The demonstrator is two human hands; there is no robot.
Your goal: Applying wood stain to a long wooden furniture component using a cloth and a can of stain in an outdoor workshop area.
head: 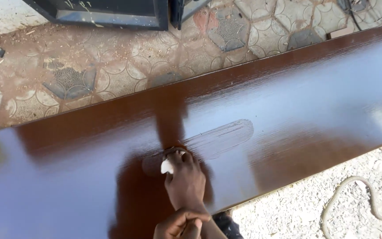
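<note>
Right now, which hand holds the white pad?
The right hand, pressing the white pad on the brown board beside the pale smear; the left hand sits at its wrist, lower down.

Single head view, steeply downward, close over brown board point(288, 102)

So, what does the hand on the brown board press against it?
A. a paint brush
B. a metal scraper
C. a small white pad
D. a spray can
C: the right hand presses a small white pad on the glossy brown board, at the end of a pale smear.
</note>
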